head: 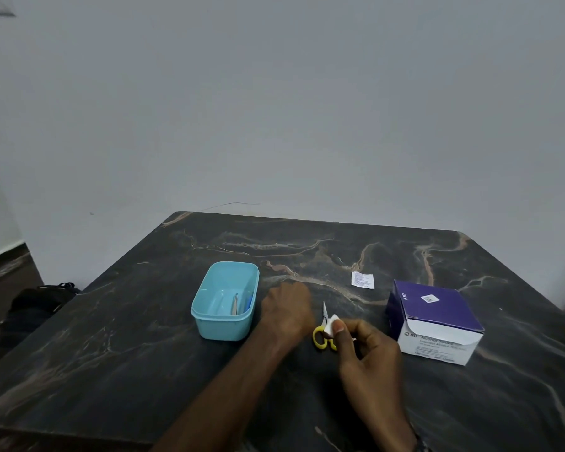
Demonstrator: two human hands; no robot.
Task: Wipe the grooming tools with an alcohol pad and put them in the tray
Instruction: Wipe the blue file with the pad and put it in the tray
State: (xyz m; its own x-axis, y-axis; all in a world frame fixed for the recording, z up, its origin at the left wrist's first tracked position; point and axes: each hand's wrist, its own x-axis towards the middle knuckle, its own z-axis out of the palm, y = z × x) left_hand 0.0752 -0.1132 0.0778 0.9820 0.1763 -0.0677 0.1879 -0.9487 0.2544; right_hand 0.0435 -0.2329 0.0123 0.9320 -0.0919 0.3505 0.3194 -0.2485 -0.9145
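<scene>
Wiping due: alcohol pad (331, 325) pinched by right hand (366, 353) over scissors (324, 327); left hand (286, 308) grip hidden; blades best steadied first.

dark marble table (144, 370) | on it: blue tray (209, 324) | yellow scissors (320, 337) | swab box (437, 324) | wrapper (362, 279)

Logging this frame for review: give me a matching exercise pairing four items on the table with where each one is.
Things:
1. tweezers
2. scissors
3. alcohol pad
4. empty wrapper

Places:
A. pinched in the right hand
B. flat on the table, behind the swab box
C. inside the blue tray
D. on the table between the two hands

Pairs: 1-C, 2-D, 3-A, 4-B
</scene>
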